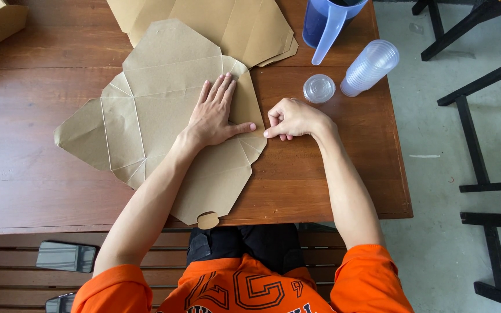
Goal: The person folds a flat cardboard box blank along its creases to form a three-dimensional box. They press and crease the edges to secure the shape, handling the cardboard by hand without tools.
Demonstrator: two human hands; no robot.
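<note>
The flat carton blank (163,116) lies unfolded on the wooden surface (30,87), brown and creased, right in front of the person. The left hand (215,113) lies spread on it, palm down and fingers straight, pinning the right-hand panel; it grips nothing. The right hand (291,119) is curled almost closed at the blank's right edge, thumb and forefinger pinched on the corner flap there.

By the look of it, this is the first fold: one hand anchors the sheet while the other takes hold of a side flap along its scored line. The next move, I would judge, calls for that flap to be lifted and turned in on the crease, with the flat hand kept firm so the sheet does not slide.

More blanks (244,29) lie stacked at the far edge, partly under the one being worked. To the right stand a blue jug (323,26), a sleeve of clear cups (372,66) lying on its side, and a small clear lid (319,88), all apart from the hands. A phone (66,256) rests on the bench (7,278) below.
</note>
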